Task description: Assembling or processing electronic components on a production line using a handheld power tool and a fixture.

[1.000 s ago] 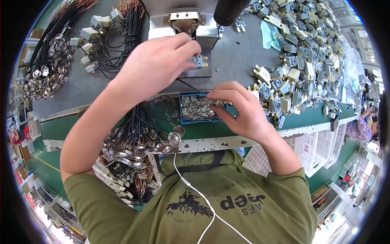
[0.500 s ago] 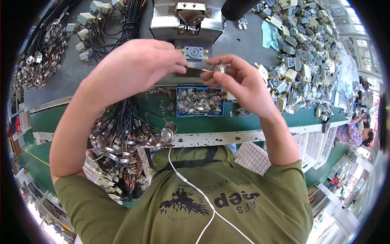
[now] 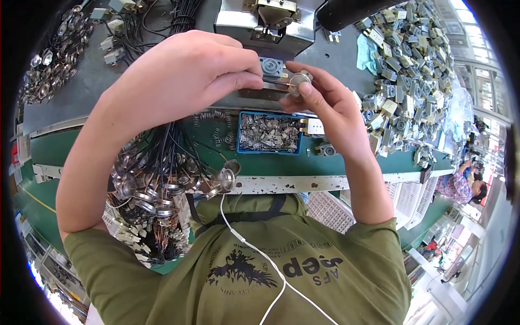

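Note:
My left hand (image 3: pixel 211 67) is closed in a pinch on a thin dark wire with a copper-coloured end. A round silvery metal cap (image 3: pixel 299 82) is held between the thumb and fingers of my right hand (image 3: pixel 336 105), and the wire's copper end meets its side. Just behind the fingers a grey switch block (image 3: pixel 271 66) with brass terminals sits at the foot of a metal press (image 3: pixel 265 27). Nearer me stands a blue tray (image 3: pixel 240 132) of small metal clips. My left fingertips hide part of the wire.
A large heap of grey switch blocks (image 3: pixel 395 81) covers the right side. Capped wires (image 3: pixel 157 187) hang over the near edge at left; more metal caps (image 3: pixel 51 70) lie far left. Springs (image 3: pixel 214 122) lie beside the tray. A dark cylinder (image 3: pixel 346 12) juts in at top right.
Both hands have shifted slightly to the right with the wire and cap, and the cap has turned its round face more into view. My head view has also shifted a little.

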